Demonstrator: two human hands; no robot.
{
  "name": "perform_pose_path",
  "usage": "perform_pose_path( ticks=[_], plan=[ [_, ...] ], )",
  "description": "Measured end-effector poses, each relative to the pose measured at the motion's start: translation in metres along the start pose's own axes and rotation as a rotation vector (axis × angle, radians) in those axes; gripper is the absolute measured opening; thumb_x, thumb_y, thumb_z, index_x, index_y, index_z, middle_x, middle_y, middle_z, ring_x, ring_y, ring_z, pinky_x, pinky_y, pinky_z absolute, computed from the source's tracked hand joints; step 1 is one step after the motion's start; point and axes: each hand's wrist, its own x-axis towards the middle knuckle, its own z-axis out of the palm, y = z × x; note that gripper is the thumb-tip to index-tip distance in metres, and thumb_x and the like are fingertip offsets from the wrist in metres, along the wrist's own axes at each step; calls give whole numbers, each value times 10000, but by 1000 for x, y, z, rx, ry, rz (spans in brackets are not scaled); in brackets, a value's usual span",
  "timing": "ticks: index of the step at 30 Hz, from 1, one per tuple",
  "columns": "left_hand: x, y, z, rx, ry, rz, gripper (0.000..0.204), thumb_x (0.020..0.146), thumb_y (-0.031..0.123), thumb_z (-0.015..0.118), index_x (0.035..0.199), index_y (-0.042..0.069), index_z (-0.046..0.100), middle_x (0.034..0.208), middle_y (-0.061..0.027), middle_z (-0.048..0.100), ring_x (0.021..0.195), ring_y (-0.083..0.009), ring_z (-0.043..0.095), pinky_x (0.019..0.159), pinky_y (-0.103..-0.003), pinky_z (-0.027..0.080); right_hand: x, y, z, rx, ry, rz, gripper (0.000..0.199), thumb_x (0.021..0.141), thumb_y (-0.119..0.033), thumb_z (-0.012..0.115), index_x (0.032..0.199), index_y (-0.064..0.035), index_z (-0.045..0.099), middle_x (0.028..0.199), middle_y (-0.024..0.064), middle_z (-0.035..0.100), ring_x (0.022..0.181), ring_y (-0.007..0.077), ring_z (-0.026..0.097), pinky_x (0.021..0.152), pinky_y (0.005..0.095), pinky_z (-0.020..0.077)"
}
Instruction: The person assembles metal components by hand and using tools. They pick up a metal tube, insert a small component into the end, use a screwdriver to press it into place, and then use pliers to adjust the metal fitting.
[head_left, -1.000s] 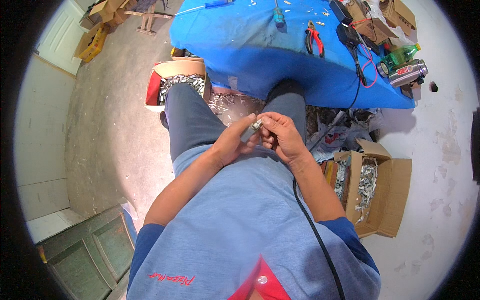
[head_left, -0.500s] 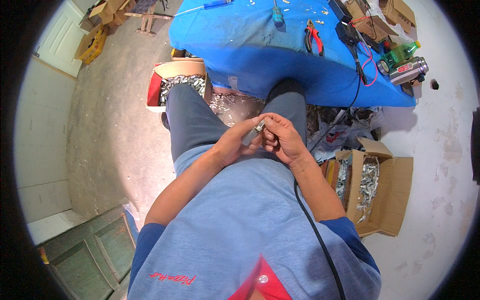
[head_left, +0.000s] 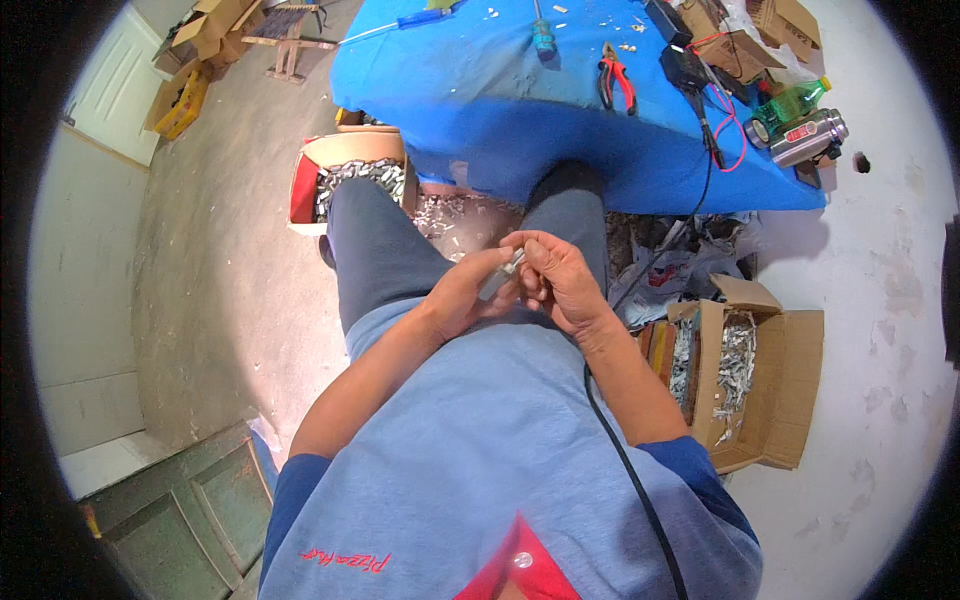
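My two hands meet over my lap, in front of my shirt. Between them is a small silvery-grey metal piece (head_left: 496, 281), too small to name its kind. My left hand (head_left: 464, 292) is closed around its lower part, with the thumb stretched along it. The thumb and forefinger of my right hand (head_left: 563, 275) pinch at its upper end, where a thin pale part (head_left: 516, 260) shows. The curled fingers hide much of the piece.
Ahead stands a blue-covered table (head_left: 470, 75) with red-handled pliers (head_left: 617, 80), screwdrivers (head_left: 543, 38), black adapters (head_left: 684, 68) and a steel flask (head_left: 808, 138). Boxes of metal pieces stand by my left knee (head_left: 360, 182) and at right (head_left: 738, 365). A black cord (head_left: 632, 465) runs along my right side.
The whole view has shifted slightly, so the table sits a little further left. Both hands stay together on the metal piece; my right fingers have moved slightly at its upper end.
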Motion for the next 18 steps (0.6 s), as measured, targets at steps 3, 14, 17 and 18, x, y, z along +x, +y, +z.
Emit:
perform_pose_path(
  ticks=[3, 14, 17, 18],
  plan=[
    [13, -13, -28, -93, -186, 11, 341, 982, 370, 484, 821, 78, 556, 673, -14, 499, 586, -107, 442, 493, -248, 314, 12, -8, -8, -222, 189, -229, 252, 975, -231, 612, 1089, -7, 633, 691, -23, 552, 544, 63, 489, 483, 218, 427],
    [18, -12, -33, -115, 66, 115, 341, 979, 365, 501, 750, 112, 506, 631, -8, 478, 550, -103, 435, 455, -254, 297, 134, -183, -74, -1723, 927, -407, 740, 762, -627, 685, 1195, -32, 614, 1148, 234, 629, 1103, 398, 586, 920, 479, 478],
    [14, -8, -23, 38, 165, 196, 423, 984, 402, 463, 685, 103, 471, 622, -11, 451, 543, -105, 389, 481, -246, 278, 164, -186, -92, -1798, 851, -191, 816, 714, -716, 668, 1185, -50, 636, 1164, 237, 644, 1105, 389, 613, 915, 459, 498],
    [10, -5, -21, 39, 143, 210, 408, 981, 389, 477, 693, 100, 495, 620, -12, 465, 544, -98, 405, 471, -244, 280, 172, -185, -99, -1835, 847, -171, 811, 710, -713, 674, 1174, -50, 644, 1156, 234, 651, 1089, 385, 624, 907, 453, 505]
  ],
)
